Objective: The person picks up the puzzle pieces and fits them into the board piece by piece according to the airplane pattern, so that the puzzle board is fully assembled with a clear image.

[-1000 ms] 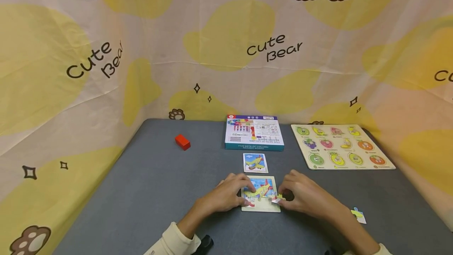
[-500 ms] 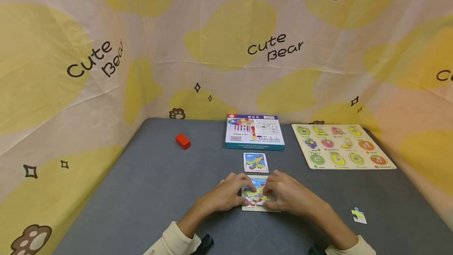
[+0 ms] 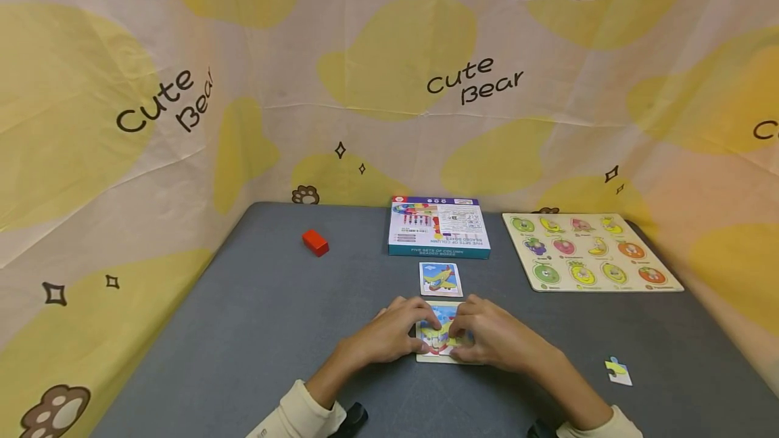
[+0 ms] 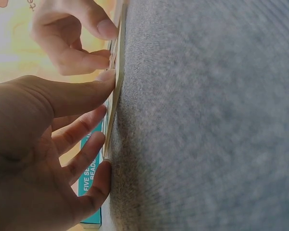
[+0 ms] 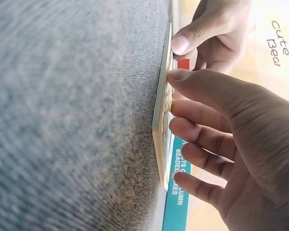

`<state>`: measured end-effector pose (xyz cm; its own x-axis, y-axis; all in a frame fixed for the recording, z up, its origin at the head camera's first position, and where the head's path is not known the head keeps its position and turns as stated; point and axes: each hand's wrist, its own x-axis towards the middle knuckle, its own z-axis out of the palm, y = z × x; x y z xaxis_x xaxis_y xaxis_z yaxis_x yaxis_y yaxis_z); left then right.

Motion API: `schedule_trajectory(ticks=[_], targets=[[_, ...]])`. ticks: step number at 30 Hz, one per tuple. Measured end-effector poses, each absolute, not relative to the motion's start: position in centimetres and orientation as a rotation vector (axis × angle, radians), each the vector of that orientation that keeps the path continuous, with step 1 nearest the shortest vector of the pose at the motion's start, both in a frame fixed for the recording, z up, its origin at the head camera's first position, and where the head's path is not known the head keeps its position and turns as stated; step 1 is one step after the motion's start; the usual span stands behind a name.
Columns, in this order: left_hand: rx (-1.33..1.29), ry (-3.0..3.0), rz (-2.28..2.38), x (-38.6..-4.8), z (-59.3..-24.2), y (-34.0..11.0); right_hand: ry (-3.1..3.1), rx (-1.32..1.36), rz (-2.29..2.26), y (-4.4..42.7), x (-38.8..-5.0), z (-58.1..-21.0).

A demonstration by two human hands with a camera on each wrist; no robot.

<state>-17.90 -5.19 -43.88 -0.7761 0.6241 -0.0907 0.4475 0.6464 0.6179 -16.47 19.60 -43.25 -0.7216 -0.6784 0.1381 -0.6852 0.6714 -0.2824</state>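
Observation:
A small wooden jigsaw board (image 3: 435, 359) with a yellow airplane picture lies on the grey table. My left hand (image 3: 392, 331) rests on its left side, thumb on the lower pieces and fingertips higher up. From the right, my right hand (image 3: 496, 331) pinches a puzzle piece (image 3: 453, 341) between thumb and index finger, down in the lower part of the board. The right wrist view shows the right thumb and index fingertip low on the board (image 5: 159, 125); the hand partly hides the piece. One loose puzzle piece (image 3: 618, 372) lies on the table to the right.
Behind the board lies an airplane picture card (image 3: 441, 280). Farther back is a teal and white box (image 3: 438, 228). A red block (image 3: 315, 242) sits to the left, and a fruit board (image 3: 593, 252) to the right. A printed cloth (image 3: 389, 86) hangs around the table's far sides.
My right hand has moved left from the board's right edge, carrying the puzzle piece onto the lower board, where it now sits lower and flatter. My left hand has stayed in place.

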Motion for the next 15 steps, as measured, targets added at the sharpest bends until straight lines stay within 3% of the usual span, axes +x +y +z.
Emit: schedule_trajectory(ticks=[15], targets=[[0.874,2.580,0.840,-17.85,-43.74,-5.20,-2.899,1.201,0.610,19.35,-16.32,-43.27]])
